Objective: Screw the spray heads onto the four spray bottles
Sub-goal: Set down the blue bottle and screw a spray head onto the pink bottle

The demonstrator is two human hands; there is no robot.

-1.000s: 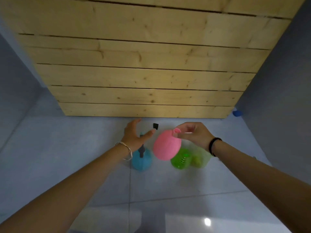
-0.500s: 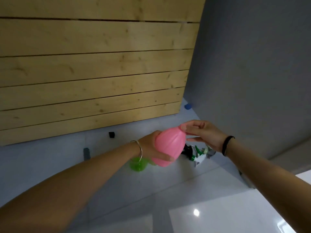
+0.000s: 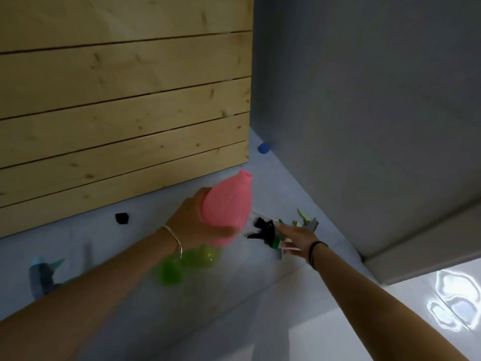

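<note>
My left hand (image 3: pixel 194 225) is wrapped round the smooth, bulbous pink bottle (image 3: pixel 227 205). Right hand (image 3: pixel 296 237), fingers spread, is over the spray heads (image 3: pixel 268 230) by the floor's (image 3: pixel 234 295) corner.

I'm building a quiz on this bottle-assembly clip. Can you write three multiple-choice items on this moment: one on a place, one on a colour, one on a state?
1. Where do the loose spray heads lie?
A. On the floor by the grey wall
B. On top of the wooden planks
C. In the left hand

2. What colour is the bottle held in the left hand?
A. Blue
B. Pink
C. Yellow

3. What is the state of the pink bottle's neck?
A. Fitted with a spray head
B. Bare and open
C. Covered by the right hand

Answers: 1 A, they lie beside the right hand, near the wall. 2 B, its body is plainly pink. 3 B, nothing sits on the neck.
</note>
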